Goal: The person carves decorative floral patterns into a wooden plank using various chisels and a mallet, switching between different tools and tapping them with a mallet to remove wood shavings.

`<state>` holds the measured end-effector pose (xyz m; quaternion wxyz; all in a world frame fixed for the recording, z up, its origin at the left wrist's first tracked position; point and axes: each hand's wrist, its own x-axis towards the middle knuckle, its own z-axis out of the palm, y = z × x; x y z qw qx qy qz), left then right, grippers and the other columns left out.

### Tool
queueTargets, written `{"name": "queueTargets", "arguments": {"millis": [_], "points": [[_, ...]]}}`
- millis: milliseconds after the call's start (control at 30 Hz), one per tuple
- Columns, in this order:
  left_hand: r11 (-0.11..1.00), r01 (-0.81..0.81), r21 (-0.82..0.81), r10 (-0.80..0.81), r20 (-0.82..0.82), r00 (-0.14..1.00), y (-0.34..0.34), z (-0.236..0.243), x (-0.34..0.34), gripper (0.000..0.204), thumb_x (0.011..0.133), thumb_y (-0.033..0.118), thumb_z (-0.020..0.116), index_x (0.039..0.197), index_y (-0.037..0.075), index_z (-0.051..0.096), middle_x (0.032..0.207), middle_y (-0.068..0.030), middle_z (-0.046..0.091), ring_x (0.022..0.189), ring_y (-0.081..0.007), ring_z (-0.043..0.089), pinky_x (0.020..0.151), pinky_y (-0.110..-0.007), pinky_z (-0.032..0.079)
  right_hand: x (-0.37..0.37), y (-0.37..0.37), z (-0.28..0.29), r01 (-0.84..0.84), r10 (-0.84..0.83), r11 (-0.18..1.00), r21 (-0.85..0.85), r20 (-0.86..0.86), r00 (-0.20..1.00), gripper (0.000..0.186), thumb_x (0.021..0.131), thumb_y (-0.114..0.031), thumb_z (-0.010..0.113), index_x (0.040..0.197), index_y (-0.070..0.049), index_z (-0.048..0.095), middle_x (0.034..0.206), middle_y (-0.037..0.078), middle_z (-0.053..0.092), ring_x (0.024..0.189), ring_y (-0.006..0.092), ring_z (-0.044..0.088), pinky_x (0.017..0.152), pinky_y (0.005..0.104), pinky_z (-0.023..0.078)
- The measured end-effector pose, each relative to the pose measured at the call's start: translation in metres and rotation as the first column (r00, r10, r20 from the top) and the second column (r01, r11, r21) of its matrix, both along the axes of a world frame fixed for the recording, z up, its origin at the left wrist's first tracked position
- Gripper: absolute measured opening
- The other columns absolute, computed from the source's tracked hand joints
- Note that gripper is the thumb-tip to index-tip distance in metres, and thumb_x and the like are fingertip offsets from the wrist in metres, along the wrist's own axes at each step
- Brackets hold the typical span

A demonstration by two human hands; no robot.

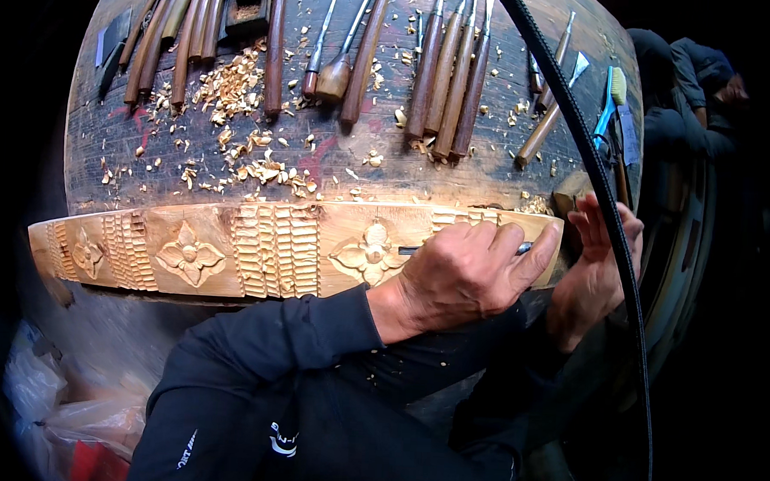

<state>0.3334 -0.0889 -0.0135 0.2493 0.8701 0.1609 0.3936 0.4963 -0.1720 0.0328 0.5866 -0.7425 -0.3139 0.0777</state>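
A long pale wooden board (pixel 343 217), carved with four-petalled flowers and bands of ridged scale pattern, lies along the near edge of the workbench. My left hand (pixel 465 274) is closed around a slim metal carving chisel (pixel 409 251). Its dark tip points left and meets the right side of a carved flower (pixel 373 253); the other end pokes out past my fingers. Just beyond the board's right end, my right hand (pixel 592 262) is raised with the palm turned toward the chisel and the fingers extended. It holds nothing and looks apart from the chisel. My left fist hides part of the carving.
Several wooden-handled chisels (pixel 448 84) lie across the back of the dark workbench (pixel 182 159). Wood shavings (pixel 230 88) are scattered about. A blue brush (pixel 610 100) rests at the right. A black cable (pixel 606 186) crosses the view. Another person (pixel 697 78) sits at far right.
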Motion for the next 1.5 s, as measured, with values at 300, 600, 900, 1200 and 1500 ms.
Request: {"name": "queueTargets", "arguments": {"millis": [300, 600, 900, 1200, 1500], "points": [[0.991, -0.13, -0.016, 0.13, 0.035, 0.991, -0.01, -0.017, 0.008, 0.042, 0.093, 0.018, 0.064, 0.127, -0.006, 0.07, 0.086, -0.0053, 0.061, 0.069, -0.0172, 0.061, 0.059, -0.031, 0.048, 0.0, 0.009, -0.037, -0.025, 0.02, 0.998, -0.06, -0.084, 0.996, 0.052, 0.12, -0.045, 0.045, 0.11, -0.001, 0.071, 0.109, 0.016, 0.08, 0.098, 0.0233, 0.078, 0.089, 0.0358, 0.062], [0.979, -0.174, -0.103, 0.18, 0.054, 0.982, -0.007, -0.012, 0.009, 0.046, 0.093, 0.016, 0.076, 0.135, -0.002, 0.073, 0.079, -0.0029, 0.062, 0.062, -0.0181, 0.063, 0.052, -0.033, 0.048, -0.001, 0.012, -0.043, -0.045, 0.035, 0.997, -0.07, -0.148, 0.988, 0.052, 0.121, -0.043, 0.042, 0.11, 0.0, 0.069, 0.109, 0.015, 0.079, 0.097, 0.021, 0.078, 0.089, 0.035, 0.063], [0.98, -0.167, -0.108, 0.172, 0.033, 0.985, -0.004, -0.012, 0.008, 0.043, 0.092, 0.017, 0.076, 0.13, -0.002, 0.074, 0.08, -0.005, 0.061, 0.061, -0.0185, 0.063, 0.051, -0.033, 0.047, -0.003, 0.011, -0.042, -0.05, 0.036, 0.993, -0.103, -0.13, 0.991, 0.051, 0.12, -0.043, 0.043, 0.111, 0.0, 0.069, 0.109, 0.015, 0.079, 0.097, 0.0206, 0.078, 0.089, 0.0336, 0.062], [0.97, -0.168, -0.178, 0.181, 0.059, 0.982, -0.004, -0.012, 0.008, 0.041, 0.091, 0.017, 0.079, 0.128, -0.001, 0.074, 0.081, -0.0056, 0.06, 0.062, -0.0204, 0.064, 0.051, -0.035, 0.049, -0.002, 0.01, -0.042, -0.076, 0.064, 0.993, -0.088, -0.134, 0.989, 0.051, 0.121, -0.043, 0.043, 0.111, 0.0, 0.069, 0.109, 0.015, 0.079, 0.097, 0.0205, 0.077, 0.089, 0.0338, 0.062], [0.953, -0.156, -0.261, 0.176, 0.055, 0.983, 0.001, -0.011, 0.007, 0.032, 0.09, 0.015, 0.079, 0.119, 0.002, 0.075, 0.081, -0.006, 0.06, 0.064, -0.0234, 0.066, 0.054, -0.035, 0.052, -0.001, 0.017, -0.04, -0.134, 0.123, 0.987, -0.088, -0.126, 0.984, 0.061, 0.12, -0.051, 0.038, 0.111, 0.0, 0.07, 0.111, 0.016, 0.079, 0.098, 0.0238, 0.078, 0.091, 0.0387, 0.062]]}}
